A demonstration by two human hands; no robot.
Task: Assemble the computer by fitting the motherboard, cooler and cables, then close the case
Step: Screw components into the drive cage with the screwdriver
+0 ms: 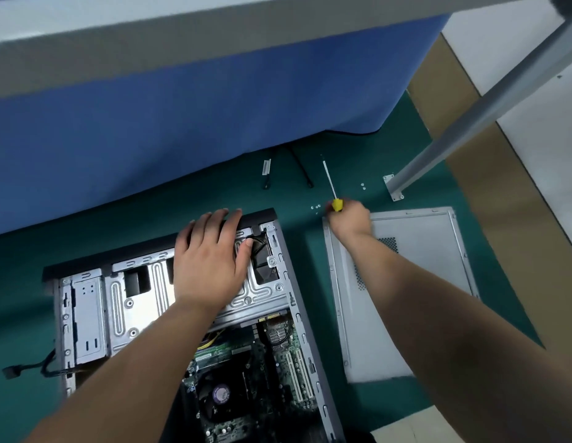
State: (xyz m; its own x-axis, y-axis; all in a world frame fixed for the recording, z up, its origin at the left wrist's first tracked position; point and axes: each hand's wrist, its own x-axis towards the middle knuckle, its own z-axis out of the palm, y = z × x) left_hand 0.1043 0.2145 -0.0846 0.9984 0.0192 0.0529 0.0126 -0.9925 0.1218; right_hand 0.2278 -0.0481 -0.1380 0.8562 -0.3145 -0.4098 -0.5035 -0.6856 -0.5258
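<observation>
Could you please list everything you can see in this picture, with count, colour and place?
case: one, grey with black front, open on the mat, centre
motherboard: one, green, inside the case
cooler: one, black, on the motherboard
side panel: one, grey, flat on the mat, right of the case
screwdriver: one, yellow handle, in the right hand
screws: several, silver, loose on the mat
mat: one, green
partition: one, blue, behind the mat
left hand: flat on the case
right hand: grips the screwdriver
</observation>
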